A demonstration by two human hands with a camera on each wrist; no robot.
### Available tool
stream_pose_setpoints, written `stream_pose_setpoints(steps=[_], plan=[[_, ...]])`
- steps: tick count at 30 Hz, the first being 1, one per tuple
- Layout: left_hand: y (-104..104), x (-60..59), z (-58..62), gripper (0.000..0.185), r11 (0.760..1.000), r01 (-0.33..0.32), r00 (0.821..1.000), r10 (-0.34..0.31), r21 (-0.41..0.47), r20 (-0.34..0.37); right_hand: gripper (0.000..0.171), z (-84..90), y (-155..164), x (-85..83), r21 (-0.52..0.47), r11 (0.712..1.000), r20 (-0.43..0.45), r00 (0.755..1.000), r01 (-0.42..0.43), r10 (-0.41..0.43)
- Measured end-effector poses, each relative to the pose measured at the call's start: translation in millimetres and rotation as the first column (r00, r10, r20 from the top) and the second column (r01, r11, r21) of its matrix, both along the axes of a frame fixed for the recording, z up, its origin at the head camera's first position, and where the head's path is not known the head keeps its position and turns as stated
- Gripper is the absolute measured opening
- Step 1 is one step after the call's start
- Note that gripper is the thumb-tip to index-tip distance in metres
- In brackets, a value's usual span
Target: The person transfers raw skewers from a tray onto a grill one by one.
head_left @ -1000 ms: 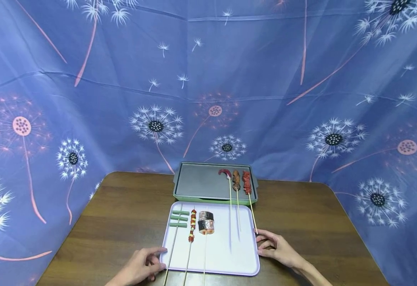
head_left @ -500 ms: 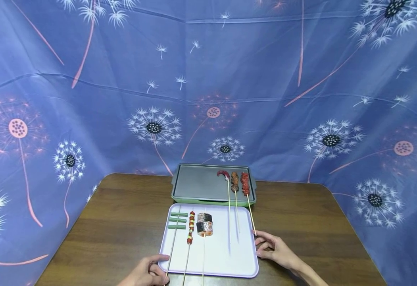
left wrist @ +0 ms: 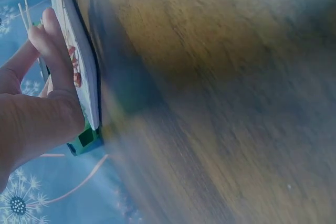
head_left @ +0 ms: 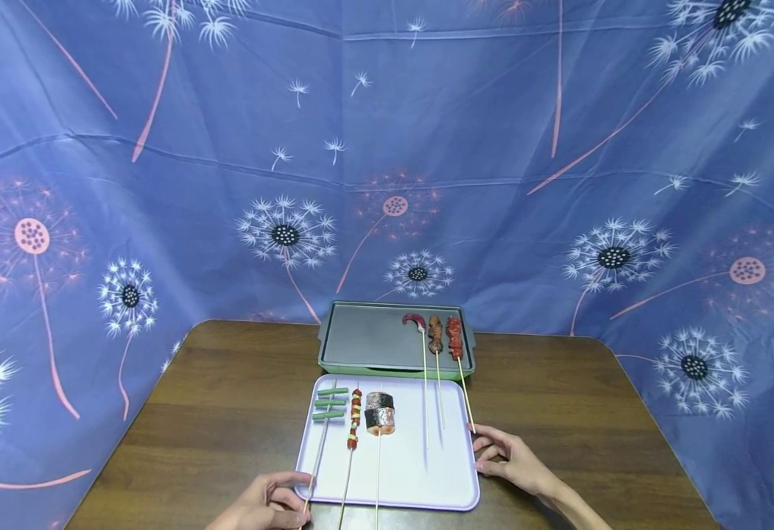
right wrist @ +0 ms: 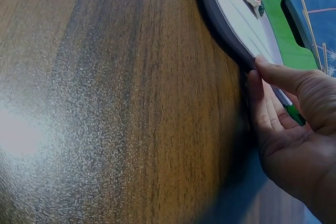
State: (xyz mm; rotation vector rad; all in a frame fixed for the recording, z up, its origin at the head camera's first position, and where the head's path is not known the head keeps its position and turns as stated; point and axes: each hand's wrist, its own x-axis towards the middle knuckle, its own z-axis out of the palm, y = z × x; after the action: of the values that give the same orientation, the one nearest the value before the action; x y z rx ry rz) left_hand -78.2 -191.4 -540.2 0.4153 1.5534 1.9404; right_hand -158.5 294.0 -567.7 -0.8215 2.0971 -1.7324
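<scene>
- Skewer (head_left: 322, 434) with green pieces is laid leftmost on the lavender tray (head_left: 456, 471); its long axis runs roughly 12 to 6 o'clock, green pieces at the far end, bare stick end over the tray's near-left corner.
- Left hand (head_left: 264, 506) is seen at that corner, about 7 o'clock from the tray's middle; the stick end lies just at its fingertips, toward 1 o'clock from the hand. Fingers are curled by the stick; whether it is actually pinched cannot be told from the head view, and the left wrist view is blurred.
- Right hand (head_left: 512, 462) is placed at the tray's right edge, about 4 o'clock; fingers are bent against the rim (right wrist: 231, 45), thumb on top, in a light hold.
- Left hand is plainly the nearer to the green skewer; the right is well apart from it, across the tray.
- Two more skewers lie just right of it, parallel.
- Green grill pan (head_left: 333, 364) stands at 12 o'clock on the tabletop (head_left: 227, 412), three skewers resting on it.
</scene>
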Motion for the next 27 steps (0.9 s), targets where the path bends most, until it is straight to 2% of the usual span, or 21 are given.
stream_pose_setpoints(steps=[5,12,16,17,21,24,27], plan=[[-6.6,1.9,2.5,0.071,1.0,-0.002,1.0,0.003,0.005,-0.014,0.059,1.4,-0.4,-1.4,0.0,1.0,-0.007,1.0,0.012,-0.012],[-24.5,5.1,1.6,0.068,0.999,0.02,0.997,-0.018,0.03,-0.082,0.059,-1.7,-1.3,0.4,-0.027,1.0,0.011,1.0,-0.003,0.004],[-35.3,6.5,3.5,0.068,1.0,0.003,0.994,0.0,0.024,-0.108,0.057,-3.4,-1.2,1.3,-0.039,0.999,-0.006,1.0,-0.003,0.003],[-37.3,6.4,4.7,0.069,1.0,-0.008,0.993,0.009,0.012,-0.12,0.057,-3.5,-1.1,1.3,-0.042,0.999,-0.011,1.0,-0.004,0.004],[-43.9,4.6,13.1,0.072,0.995,-0.073,0.994,0.068,-0.067,-0.083,0.057,-3.3,-1.0,1.2,-0.051,0.999,-0.025,1.0,-0.006,0.005],[-47.2,0.9,21.1,0.073,0.983,-0.118,0.992,0.109,-0.143,-0.067,0.057,-2.8,-1.4,1.4,-0.048,0.999,-0.024,1.0,-0.001,0.0],[-48.8,-5.7,28.1,0.072,0.964,-0.159,0.985,0.142,-0.214,-0.093,0.059,-2.2,-2.5,1.5,-0.03,0.999,-0.005,1.0,0.013,-0.013]])
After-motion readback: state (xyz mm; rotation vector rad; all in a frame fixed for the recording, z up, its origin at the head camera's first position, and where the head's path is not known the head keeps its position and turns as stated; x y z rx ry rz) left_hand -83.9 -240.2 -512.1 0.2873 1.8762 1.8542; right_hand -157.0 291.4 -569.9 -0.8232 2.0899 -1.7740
